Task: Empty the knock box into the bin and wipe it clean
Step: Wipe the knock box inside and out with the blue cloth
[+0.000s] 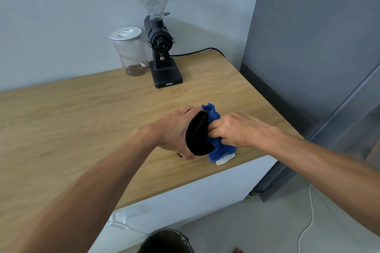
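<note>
While gripping knock box (198, 135), right hand (232, 129) fisted on cloth (218, 146).

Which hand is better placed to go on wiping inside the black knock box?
The right hand, probably: it grips the blue cloth pressed against the opening of the black round knock box. The left hand wraps around the box and steadies it, tilted, above the wooden counter.

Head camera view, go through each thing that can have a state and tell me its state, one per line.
knock box: tipped sideways, held by left hand
blue cloth: bunched, pressed at the box by right hand
coffee grinder: upright, hopper lid on, hopper empty
glass jar: lidded, nearly empty
bin: open
</note>
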